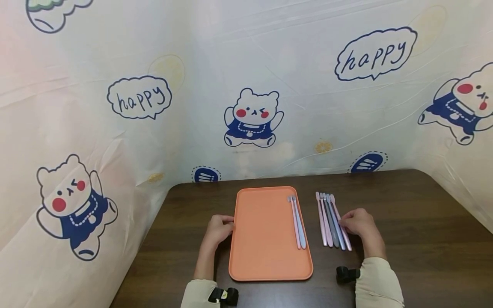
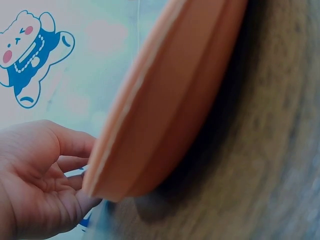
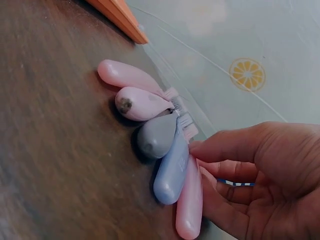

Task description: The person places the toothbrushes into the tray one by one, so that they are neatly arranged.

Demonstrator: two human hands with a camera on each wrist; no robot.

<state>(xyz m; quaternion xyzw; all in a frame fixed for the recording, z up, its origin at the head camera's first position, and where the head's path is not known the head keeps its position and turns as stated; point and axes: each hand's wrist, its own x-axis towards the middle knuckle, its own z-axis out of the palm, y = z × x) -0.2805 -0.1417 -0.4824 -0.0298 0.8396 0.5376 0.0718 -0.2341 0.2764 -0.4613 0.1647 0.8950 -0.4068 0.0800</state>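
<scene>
An orange tray (image 1: 265, 235) lies on the table, and my left hand (image 1: 219, 230) grips its left rim between thumb and fingers. Two toothbrushes, a pink one (image 1: 295, 226) and a blue one (image 1: 300, 226), lie side by side along the tray's right side. To the right of the tray is a row of several toothbrushes in pink, grey and blue. My right hand (image 1: 358, 222) pinches the rightmost pink toothbrush (image 3: 190, 200) partway along its handle. Directly left of it is a blue toothbrush (image 3: 172, 175), followed by a grey one (image 3: 156, 136).
The dark wooden table (image 1: 416, 222) extends beyond both hands. A pale curtain (image 1: 308, 119) printed with cartoon bears stands along its back and sides. Black wrist cameras sit at both cuffs, the right one (image 1: 346, 274) close to the table.
</scene>
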